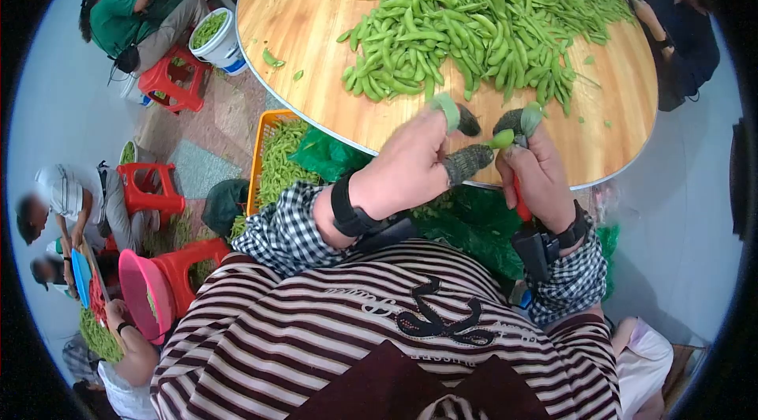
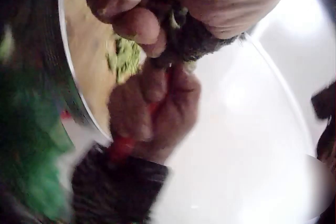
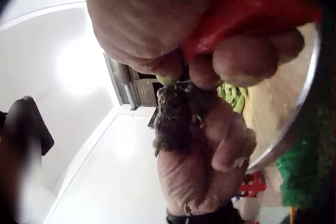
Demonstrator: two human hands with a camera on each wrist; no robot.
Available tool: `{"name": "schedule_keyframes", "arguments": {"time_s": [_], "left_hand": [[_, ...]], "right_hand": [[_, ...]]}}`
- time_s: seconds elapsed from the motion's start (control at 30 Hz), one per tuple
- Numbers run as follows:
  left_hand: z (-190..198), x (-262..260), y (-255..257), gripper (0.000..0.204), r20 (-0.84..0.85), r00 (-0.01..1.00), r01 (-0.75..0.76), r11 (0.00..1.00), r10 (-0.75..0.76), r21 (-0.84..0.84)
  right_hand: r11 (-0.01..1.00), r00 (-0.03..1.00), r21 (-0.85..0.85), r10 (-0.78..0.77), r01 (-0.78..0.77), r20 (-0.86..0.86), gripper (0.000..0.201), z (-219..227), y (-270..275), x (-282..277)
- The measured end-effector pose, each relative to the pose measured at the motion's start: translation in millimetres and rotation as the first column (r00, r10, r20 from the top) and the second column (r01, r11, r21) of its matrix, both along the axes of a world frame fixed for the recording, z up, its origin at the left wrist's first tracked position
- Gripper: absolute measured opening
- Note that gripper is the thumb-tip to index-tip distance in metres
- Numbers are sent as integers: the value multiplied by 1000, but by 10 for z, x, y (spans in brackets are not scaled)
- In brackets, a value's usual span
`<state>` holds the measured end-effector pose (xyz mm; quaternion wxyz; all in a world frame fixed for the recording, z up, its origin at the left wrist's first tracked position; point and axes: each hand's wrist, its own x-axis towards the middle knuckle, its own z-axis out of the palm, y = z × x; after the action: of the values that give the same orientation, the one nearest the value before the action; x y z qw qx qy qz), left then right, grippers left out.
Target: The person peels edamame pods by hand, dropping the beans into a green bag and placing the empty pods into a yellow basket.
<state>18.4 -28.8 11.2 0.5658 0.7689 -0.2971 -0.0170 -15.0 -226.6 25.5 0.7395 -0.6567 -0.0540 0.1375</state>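
My left hand (image 1: 403, 163) wears dark knitted finger covers, one on the thumb, one on a finger with a pale green band. It pinches a green soybean pod (image 1: 502, 139) whose free part points at my right hand (image 1: 541, 166). That hand has its fingers curled round the red handle (image 1: 522, 200) of a small tool, seen also as a red grip (image 3: 252, 14) in the right wrist view; its working end is hidden. Both hands' fingertips meet at the pod, over the near edge of the round wooden table (image 1: 308, 33). A big heap of soybean pods (image 1: 466, 17) lies beyond them.
A yellow crate (image 1: 257, 159) of pods and green plastic bags (image 1: 474, 223) lie below the table edge. Red stools (image 1: 175, 80), a white bucket (image 1: 212, 33) and a pink basin (image 1: 146, 294) stand to the left. Other people sit left; one person is across at right.
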Motion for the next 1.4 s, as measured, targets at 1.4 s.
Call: {"name": "schedule_keyframes", "arguments": {"time_s": [1.4], "left_hand": [[-18, -100, 170, 14, -737, 413, 288, 845, -535, -451]], "right_hand": [[882, 916, -472, 202, -16, 347, 23, -78, -4, -194]]}}
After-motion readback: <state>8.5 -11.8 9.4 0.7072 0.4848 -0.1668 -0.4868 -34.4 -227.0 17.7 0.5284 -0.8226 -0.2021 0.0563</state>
